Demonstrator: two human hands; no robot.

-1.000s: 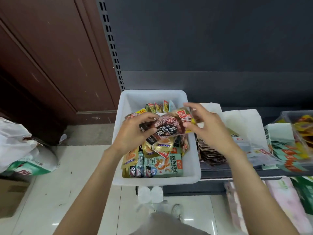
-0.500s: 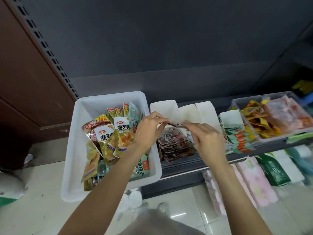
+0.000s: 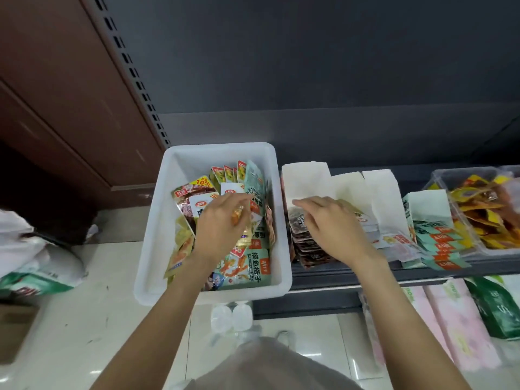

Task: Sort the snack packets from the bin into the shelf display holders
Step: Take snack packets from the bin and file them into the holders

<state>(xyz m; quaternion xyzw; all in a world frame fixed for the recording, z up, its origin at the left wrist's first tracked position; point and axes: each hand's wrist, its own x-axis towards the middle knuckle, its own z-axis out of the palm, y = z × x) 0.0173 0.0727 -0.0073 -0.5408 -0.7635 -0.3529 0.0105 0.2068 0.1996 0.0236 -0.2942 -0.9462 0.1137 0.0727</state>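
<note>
Packets (image 3: 247, 266) fill the white bin (image 3: 157, 249), where the left hand (image 3: 222, 223) pinches a small orange one (image 3: 237, 215) while the right hand (image 3: 326, 223), fingers loosely spread, rests on the dark stack (image 3: 306, 246); better to match that orange packet's print to a holder (image 3: 305, 178) before dropping it in.

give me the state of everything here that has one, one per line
white bin: on the floor, holding mixed snack packets
left hand: in the bin, pinching a small orange packet
right hand: fingers down on the dark packets, grip unclear
dark packets: stacked in the leftmost white holder
teal packets: fanned out of their holder
clear bin: on the shelf, full of yellow packets
</note>
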